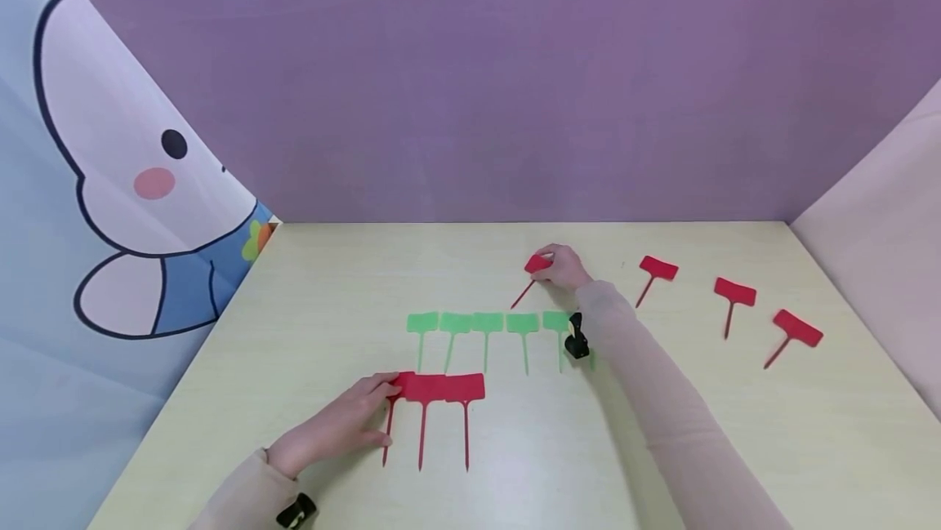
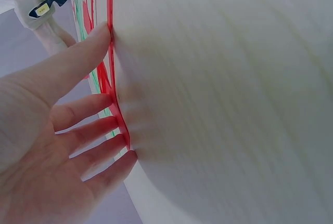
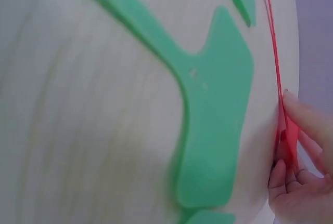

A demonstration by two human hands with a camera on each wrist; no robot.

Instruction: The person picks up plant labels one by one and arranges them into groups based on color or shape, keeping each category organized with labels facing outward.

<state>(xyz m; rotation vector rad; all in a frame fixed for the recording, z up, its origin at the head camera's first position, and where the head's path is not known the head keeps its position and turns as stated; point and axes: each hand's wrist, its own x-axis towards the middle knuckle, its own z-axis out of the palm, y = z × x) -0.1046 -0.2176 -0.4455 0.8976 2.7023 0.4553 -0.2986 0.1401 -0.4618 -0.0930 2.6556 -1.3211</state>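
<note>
Left hand: the left hand [image 1: 334,428] lies flat at about 7 o'clock on the worktop [image 1: 220,399], fingers straight and spread, tips pressing the leftmost tag of the red row [image 1: 434,389]; it grips nothing.
Left wrist view: the straight fingertips [image 2: 106,125] touch the edge of that red tag [image 2: 117,107] against the pale surface.
Red row: three red T-shaped tags lie side by side, heads touching, stems pointing toward 6 o'clock.
Right hand: the right hand [image 1: 562,267] reaches to about 12 o'clock of the worktop's middle, fingers curled over the head of a red tag [image 1: 535,266], pinching it; the stem slants down toward 7 o'clock.
Right wrist view: fingers [image 3: 304,125] pinch the thin red tag [image 3: 285,135] at its head, just beside a green tag [image 3: 213,125].
Green row: five green tags [image 1: 485,324] lie in a line between the two hands, the rightmost partly hidden by the right forearm.
Loose red tags: three more [image 1: 733,293] lie well apart toward 2 o'clock.
Surroundings: purple wall [image 1: 515,64] behind; cartoon curtain [image 1: 110,187] at 9 o'clock.
</note>
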